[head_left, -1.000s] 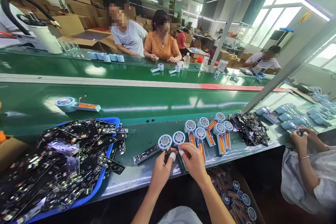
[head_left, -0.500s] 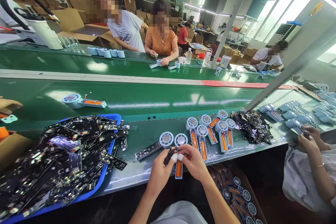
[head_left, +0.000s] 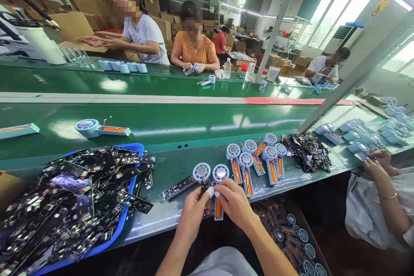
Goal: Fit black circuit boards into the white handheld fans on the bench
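At the near edge of the green work shelf, the left hand (head_left: 193, 212) pinches a small black rectangular circuit board (head_left: 204, 185) between thumb and a fingertip wrapped in white tape, the board standing nearly upright with its long axis running near to far. The right hand (head_left: 235, 203) is closed on a pale blue plastic half-shell with a round fan grille and an orange cell in its handle (head_left: 219, 189); its fingers curl over the handle, so only the grille at the far end and the orange strip at the near end show. That shell lies flat, long axis also near to far, round head pointing away from the person, handle toward them. The board sits just left of the handle, touching or all but touching it; which, the fingers hide. Both hands are equally close, thumbs meeting over the joint. A second black board strip (head_left: 179, 187) lies to the left beside another round grille (head_left: 201, 171), and a blue tray heaped with black boards (head_left: 131, 211) sits well to the left.
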{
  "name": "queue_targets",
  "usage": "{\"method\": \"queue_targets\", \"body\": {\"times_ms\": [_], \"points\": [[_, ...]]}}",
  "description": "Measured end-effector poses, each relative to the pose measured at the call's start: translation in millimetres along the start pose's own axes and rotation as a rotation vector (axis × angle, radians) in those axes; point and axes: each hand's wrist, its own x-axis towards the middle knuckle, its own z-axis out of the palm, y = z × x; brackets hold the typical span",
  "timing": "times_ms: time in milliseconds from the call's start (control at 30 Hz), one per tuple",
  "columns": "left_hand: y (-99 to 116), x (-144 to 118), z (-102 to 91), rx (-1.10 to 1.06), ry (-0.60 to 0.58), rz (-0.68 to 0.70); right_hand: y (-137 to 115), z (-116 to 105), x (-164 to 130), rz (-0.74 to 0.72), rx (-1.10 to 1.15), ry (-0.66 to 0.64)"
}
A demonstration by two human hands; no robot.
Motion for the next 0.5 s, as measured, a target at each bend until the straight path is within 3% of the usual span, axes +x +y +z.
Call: {"method": "queue_targets", "body": {"times_ms": [200, 500], "points": [[-3, -4, -9.0, 0.050, 0.018, 0.026, 1, 8, 2, 0.022, -0.020, 0.098], [-6, 2, -3.9, 0.110, -0.012, 0.096, -9, 8, 0, 0.084, -0.145, -0.012]]}}
